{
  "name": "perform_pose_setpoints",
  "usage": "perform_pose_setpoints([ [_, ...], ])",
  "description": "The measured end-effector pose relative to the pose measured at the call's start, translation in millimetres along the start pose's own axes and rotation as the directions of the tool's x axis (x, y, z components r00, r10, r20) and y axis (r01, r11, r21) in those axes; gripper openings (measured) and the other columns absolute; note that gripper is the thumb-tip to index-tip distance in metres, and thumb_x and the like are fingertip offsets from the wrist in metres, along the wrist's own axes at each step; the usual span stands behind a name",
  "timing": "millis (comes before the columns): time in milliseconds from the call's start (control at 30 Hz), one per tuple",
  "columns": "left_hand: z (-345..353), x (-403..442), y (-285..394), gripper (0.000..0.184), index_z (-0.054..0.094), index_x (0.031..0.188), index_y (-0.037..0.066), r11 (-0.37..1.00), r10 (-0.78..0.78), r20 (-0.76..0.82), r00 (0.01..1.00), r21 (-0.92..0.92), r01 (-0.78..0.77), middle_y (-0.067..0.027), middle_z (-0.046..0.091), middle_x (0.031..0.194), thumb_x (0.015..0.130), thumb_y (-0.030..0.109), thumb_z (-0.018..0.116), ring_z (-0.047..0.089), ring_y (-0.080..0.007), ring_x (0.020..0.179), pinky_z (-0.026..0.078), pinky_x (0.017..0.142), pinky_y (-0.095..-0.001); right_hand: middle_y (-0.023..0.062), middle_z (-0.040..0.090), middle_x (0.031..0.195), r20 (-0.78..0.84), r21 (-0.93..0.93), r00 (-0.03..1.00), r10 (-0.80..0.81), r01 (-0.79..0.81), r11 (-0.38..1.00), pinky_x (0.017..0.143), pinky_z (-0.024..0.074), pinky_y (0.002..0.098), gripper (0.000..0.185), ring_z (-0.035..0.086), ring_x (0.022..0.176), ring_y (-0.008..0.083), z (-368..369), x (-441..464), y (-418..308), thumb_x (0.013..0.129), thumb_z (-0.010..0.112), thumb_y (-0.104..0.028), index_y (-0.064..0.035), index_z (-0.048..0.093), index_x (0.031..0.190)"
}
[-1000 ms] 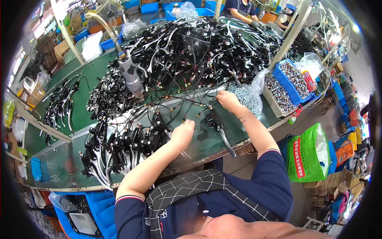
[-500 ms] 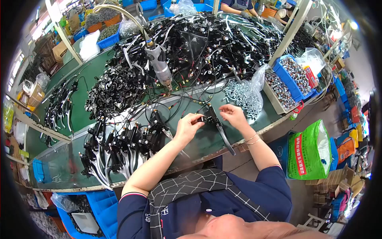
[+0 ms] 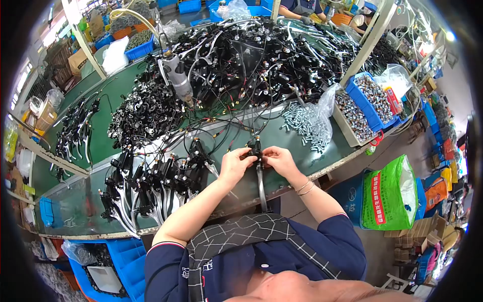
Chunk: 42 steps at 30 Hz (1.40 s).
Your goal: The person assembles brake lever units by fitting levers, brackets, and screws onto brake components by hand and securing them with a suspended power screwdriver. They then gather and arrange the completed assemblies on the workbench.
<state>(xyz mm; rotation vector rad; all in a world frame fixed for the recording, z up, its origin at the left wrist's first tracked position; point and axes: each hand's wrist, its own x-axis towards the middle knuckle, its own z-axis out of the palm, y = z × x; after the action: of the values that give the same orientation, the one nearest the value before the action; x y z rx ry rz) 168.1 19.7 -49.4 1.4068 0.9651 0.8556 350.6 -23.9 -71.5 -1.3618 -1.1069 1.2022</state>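
A black lever assembly with a silver lever stands out from the bench edge toward me, with both hands at its black body. My left hand pinches a small black part against the body's left side. My right hand has its fingertips closed on the body's right side; what lies between them is too small to make out. Left of my hands lies a row of similar lever assemblies. Beyond them are a pile of black clamps and a hanging power driver. Silver screws lie to the right.
A large heap of lever assemblies covers the bench's back. At the right are a blue bin of small metal parts and a green bag. A blue crate is below left. Across the bench, a co-worker's gloved hand shows.
Both hands have come together at the lever assembly, which has shifted left and turned straighter toward me. The hanging driver swung right, then back left.
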Motion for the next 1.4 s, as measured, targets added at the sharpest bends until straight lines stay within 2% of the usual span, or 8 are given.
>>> perform_pose_setpoints([
  [267,-31.1,-13.6,-7.6,0.034,0.065,0.103,-0.001,0.995,-0.024,0.037,0.999,0.094,0.021,-0.0049,0.063,0.077,0.072,0.010,0.073,0.059,-0.0102,0.065,0.046,0.061,-0.0237,0.0036,0.064,0.079,0.106,0.106,0.988,-0.110,0.099,0.989,0.063,0.0495,0.0210,0.017,0.059,0.068,0.0074,13.2,7.1,-60.2,0.079,0.066,-0.002,0.0032,0.064,0.095],
  [567,-38.5,-7.9,-12.2,0.031,0.066,0.102,0.001,0.979,0.099,0.134,0.986,0.161,-0.121,-0.0050,0.059,0.079,0.073,0.011,0.072,0.060,-0.0119,0.071,0.046,0.063,-0.0249,0.0036,0.065,0.079,0.196,-0.168,0.970,-0.144,0.178,0.970,0.060,0.0483,0.0215,0.013,0.060,0.068,0.0075,23.6,4.2,-70.9,0.077,0.069,-0.003,0.0002,0.067,0.090],
  [667,-39.0,-7.0,-10.4,0.031,0.066,0.102,0.001,1.000,0.011,0.156,0.988,0.020,-0.014,-0.0054,0.060,0.078,0.072,0.010,0.072,0.061,-0.0124,0.072,0.047,0.065,-0.0250,0.0036,0.064,0.077,0.222,-0.386,0.927,-0.302,0.368,0.846,0.058,0.0477,0.0233,0.014,0.061,0.066,0.0102,25.1,2.3,-68.1,0.075,0.070,-0.005,-0.0026,0.068,0.089],
  [867,-42.7,0.8,2.4,0.029,0.065,0.102,-0.003,0.992,-0.053,0.248,0.967,0.126,0.021,-0.0019,0.061,0.081,0.074,0.002,0.071,0.061,-0.0093,0.073,0.049,0.066,-0.0226,0.0061,0.062,0.075,0.302,-0.584,0.794,-0.528,0.592,0.556,0.058,0.0484,0.0264,0.017,0.061,0.064,0.0173,25.9,-4.6,-73.6,0.071,0.071,-0.006,-0.0060,0.069,0.088],
  [967,-38.8,0.3,-2.5,0.027,0.065,0.100,-0.003,0.990,-0.058,0.201,0.978,0.136,0.031,-0.0022,0.062,0.077,0.074,0.002,0.071,0.061,-0.0090,0.071,0.049,0.064,-0.0229,0.0054,0.064,0.075,0.332,-0.633,0.835,-0.439,0.543,0.552,0.059,0.0489,0.0249,0.015,0.062,0.067,0.0131,12.8,1.8,-82.3,0.072,0.071,-0.006,-0.0035,0.068,0.087],
  [1067,-35.9,1.5,-8.8,0.026,0.066,0.097,-0.003,0.946,0.089,0.179,0.980,0.293,-0.139,-0.0043,0.064,0.074,0.073,0.004,0.072,0.060,-0.0088,0.069,0.049,0.063,-0.0239,0.0049,0.066,0.075,0.134,-0.459,0.954,-0.269,0.300,0.836,0.064,0.0484,0.0245,0.012,0.060,0.071,0.0076,25.1,4.3,-110.3,0.073,0.071,-0.005,-0.0005,0.067,0.083],
  [1267,-36.5,-1.7,7.2,0.024,0.065,0.088,-0.002,0.915,-0.004,0.150,0.989,0.400,-0.058,-0.0072,0.065,0.074,0.070,0.009,0.075,0.060,-0.0091,0.067,0.048,0.062,-0.0262,0.0034,0.065,0.070,0.244,-0.228,0.947,-0.206,0.263,0.937,0.059,0.0461,0.0228,0.010,0.058,0.063,0.0078,46.9,24.1,-77.0,0.072,0.072,-0.007,-0.0019,0.067,0.079],
  [1400,-40.5,-2.3,11.6,0.020,0.064,0.085,-0.002,0.949,-0.047,0.183,0.982,0.315,-0.013,-0.0065,0.066,0.072,0.070,0.008,0.075,0.058,-0.0087,0.065,0.048,0.062,-0.0260,0.0031,0.064,0.069,0.288,-0.339,0.920,-0.266,0.358,0.870,0.059,0.0457,0.0231,0.011,0.058,0.063,0.0086,46.1,24.5,-73.8,0.071,0.073,-0.009,-0.0026,0.067,0.078],
])
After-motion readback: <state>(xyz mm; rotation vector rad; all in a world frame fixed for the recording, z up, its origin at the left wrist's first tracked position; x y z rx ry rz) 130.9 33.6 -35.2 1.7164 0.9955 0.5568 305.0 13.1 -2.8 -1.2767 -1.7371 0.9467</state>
